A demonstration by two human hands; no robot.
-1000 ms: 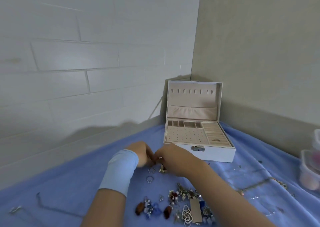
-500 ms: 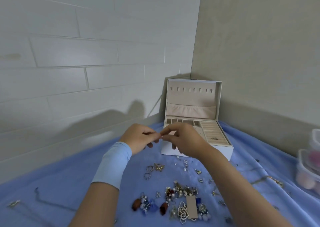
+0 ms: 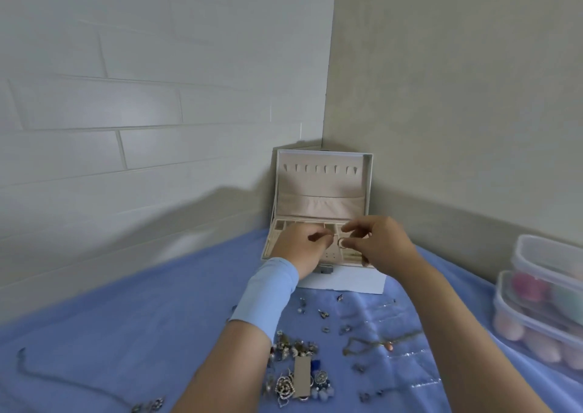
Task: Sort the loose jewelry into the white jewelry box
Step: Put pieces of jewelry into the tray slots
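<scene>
The white jewelry box [image 3: 342,281] is set at the far end of the blue cloth [image 3: 142,333], in the corner where the two walls meet. Its lid [image 3: 325,188] is stood upright, and a row of small hooks and a gathered pocket are seen on the inner face. The beige tray with its compartments is largely covered by both hands.

A small ring [image 3: 342,242] is pinched at the fingertips of the right hand [image 3: 381,245], above the middle of the tray; the other fingers are spread loosely above it. The left hand [image 3: 298,247] is held just left of the ring, with its fingers curled in toward it. Whether anything is gripped by the left hand cannot be told. A pale blue wristband [image 3: 268,296] is worn on the left wrist.

The loose jewelry [image 3: 296,365] is heaped on the cloth near the viewer, between the two forearms, with a heart-shaped brooch [image 3: 285,387] at its near edge. Small pieces are scattered between the heap and the box. A gold chain [image 3: 375,343] is laid to the right of the heap, partly under the right forearm. At the far right, two clear plastic containers [image 3: 542,299] are stacked, with pastel rounded items inside.
</scene>
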